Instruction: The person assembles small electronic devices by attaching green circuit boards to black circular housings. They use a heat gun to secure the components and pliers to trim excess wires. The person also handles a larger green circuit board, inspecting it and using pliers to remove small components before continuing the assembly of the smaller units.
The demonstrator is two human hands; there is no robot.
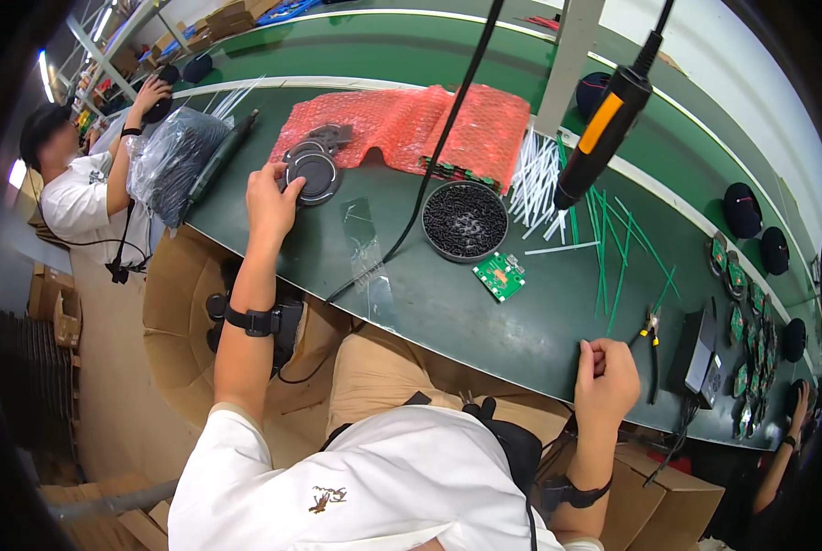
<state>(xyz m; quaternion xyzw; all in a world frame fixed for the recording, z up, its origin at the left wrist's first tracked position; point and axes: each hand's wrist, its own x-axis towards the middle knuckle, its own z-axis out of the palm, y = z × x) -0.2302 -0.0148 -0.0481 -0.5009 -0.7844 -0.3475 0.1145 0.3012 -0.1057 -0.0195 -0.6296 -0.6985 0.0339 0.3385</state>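
My left hand reaches out to the far left of the green bench and grips the edge of a round black disc part, the top one of a small stack beside red bubble wrap. My right hand rests at the near edge of the bench, fingers curled shut with nothing seen in them. A round black tray of small black parts and a small green circuit board lie between the hands. An orange and black powered screwdriver hangs above the bench.
White and green thin sticks lie scattered at the right, with pliers and a black box near my right hand. Another person works at the left by a plastic bag. Cardboard boxes stand below the bench.
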